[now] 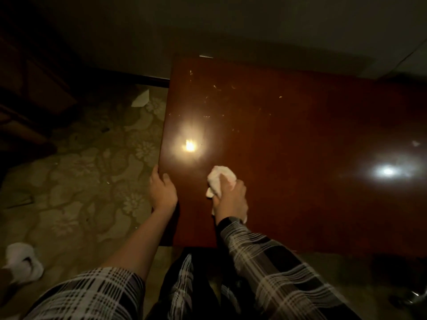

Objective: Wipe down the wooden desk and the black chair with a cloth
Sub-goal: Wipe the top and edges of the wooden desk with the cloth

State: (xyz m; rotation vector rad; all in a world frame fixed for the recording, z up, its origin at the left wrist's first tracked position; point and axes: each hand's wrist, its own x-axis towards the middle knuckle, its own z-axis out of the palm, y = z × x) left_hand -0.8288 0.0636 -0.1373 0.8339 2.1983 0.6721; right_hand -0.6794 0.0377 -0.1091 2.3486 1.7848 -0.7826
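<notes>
Head view: right hand (pixel 230 199) bunches a white cloth (pixel 218 181) in curled fingers, pressing it on the wooden desk (pixel 288 146) near the desk's 7 o'clock corner. Left hand (pixel 161 192) rests on the desk's left edge at 9 o'clock from the cloth, thumb on top, fingers down the side.

Cloth looks soft, light and crumpling; best held wadded in the palm. Desk looks hard, glossy and slick. Black chair not seen.
</notes>
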